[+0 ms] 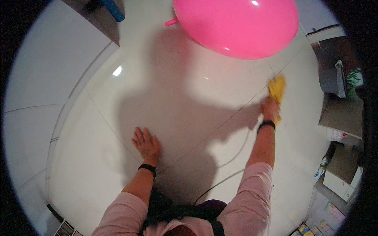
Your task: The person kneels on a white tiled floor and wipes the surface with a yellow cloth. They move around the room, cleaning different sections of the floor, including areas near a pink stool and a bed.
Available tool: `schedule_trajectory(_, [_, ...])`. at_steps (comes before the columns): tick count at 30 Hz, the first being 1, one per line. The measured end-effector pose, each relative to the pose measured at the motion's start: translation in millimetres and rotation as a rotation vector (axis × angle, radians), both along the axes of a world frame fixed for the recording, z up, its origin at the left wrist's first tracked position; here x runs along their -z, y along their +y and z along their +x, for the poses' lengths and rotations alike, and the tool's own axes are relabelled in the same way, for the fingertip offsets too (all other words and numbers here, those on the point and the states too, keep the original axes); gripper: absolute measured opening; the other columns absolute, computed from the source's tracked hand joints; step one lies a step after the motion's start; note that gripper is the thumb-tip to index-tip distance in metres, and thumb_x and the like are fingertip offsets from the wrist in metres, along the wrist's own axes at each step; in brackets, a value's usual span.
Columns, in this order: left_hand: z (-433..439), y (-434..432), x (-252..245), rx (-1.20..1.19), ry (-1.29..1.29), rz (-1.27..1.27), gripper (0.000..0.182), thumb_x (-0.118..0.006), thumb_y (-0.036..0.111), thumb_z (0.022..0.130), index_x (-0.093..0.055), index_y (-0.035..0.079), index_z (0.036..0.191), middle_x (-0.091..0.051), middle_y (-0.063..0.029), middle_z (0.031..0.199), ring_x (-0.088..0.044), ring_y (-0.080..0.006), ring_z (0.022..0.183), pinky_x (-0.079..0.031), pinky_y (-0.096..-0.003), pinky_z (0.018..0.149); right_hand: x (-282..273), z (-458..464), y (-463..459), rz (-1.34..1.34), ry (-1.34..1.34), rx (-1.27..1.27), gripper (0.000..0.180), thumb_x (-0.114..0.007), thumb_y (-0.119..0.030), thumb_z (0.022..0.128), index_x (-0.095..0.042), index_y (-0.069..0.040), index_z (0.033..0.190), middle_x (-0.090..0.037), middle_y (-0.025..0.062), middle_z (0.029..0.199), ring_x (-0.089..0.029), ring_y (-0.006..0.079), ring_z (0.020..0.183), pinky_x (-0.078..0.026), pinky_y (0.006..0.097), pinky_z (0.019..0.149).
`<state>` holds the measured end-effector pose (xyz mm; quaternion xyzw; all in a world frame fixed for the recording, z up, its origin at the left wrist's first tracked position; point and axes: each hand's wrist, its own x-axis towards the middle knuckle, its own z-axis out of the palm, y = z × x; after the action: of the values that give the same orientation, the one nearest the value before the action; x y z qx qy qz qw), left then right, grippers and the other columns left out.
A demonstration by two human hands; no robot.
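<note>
My right hand [271, 108] grips a yellow cloth [277, 87] at arm's length, low over or on the pale tiled floor [230, 88]; both are blurred. Part of the cloth hangs out below the hand near the wrist. My left hand [147, 147], fingers spread and holding nothing, is palm down at the floor, left of centre. Dark bands circle both wrists. My shadow falls across the floor between the arms.
A large pink inflated ball or balloon [236, 26] rests ahead. A thin dark cable [218, 180] runs by my body. White panels [53, 53] stand left, with a blue cylindrical object [113, 10] beyond. Shelves [342, 115] and a small cabinet [336, 183] line the right.
</note>
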<state>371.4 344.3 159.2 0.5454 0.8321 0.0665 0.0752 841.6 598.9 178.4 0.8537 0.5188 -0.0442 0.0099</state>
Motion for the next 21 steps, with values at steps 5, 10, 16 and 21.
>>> schedule_trajectory(5, [-0.9,-7.4,0.5,-0.023,-0.060,0.010,0.053,-0.050,0.028,0.087,-0.037,0.005,0.133,-0.018,-0.0207,0.147,-0.013,-0.0359,0.137,-0.004,-0.0549,0.109,9.1,117.8,-160.5,-0.200,-0.298,-0.057,0.035,-0.052,-0.019,0.086,-0.057,-0.005,0.117,-0.062,0.0173,0.105,-0.061,0.0326,0.093,-0.051,0.0407,0.078])
schedule_trajectory(10, [0.2,-9.5,4.8,-0.015,0.028,-0.003,0.053,-0.047,0.028,0.089,-0.036,0.005,0.135,-0.017,-0.0199,0.147,-0.013,-0.0358,0.137,-0.004,-0.0543,0.109,-8.5,97.1,-226.7,0.385,0.537,0.318,0.037,-0.052,-0.014,0.087,-0.052,0.001,0.120,-0.058,0.0152,0.114,-0.055,0.0300,0.105,-0.048,0.0345,0.087])
schedule_trajectory(16, [1.7,-10.2,11.2,-0.013,0.061,-0.021,0.052,-0.047,0.027,0.089,-0.036,0.006,0.135,-0.018,-0.0195,0.147,-0.014,-0.0351,0.137,-0.005,-0.0539,0.109,-13.4,-126.4,-250.4,0.102,0.877,-0.191,0.035,-0.054,-0.019,0.083,-0.053,-0.008,0.117,-0.053,0.0105,0.110,-0.049,0.0268,0.103,-0.042,0.0386,0.089])
schedule_trajectory(21, [-0.7,-17.6,16.9,-0.003,0.095,0.004,0.052,-0.047,0.027,0.089,-0.035,0.007,0.135,-0.019,-0.0192,0.147,-0.015,-0.0340,0.137,-0.006,-0.0537,0.109,-4.1,-212.1,-226.7,0.106,0.177,-0.739,0.039,-0.057,-0.030,0.078,-0.059,-0.021,0.116,-0.050,0.0172,0.121,-0.047,0.0370,0.111,-0.036,0.0532,0.090])
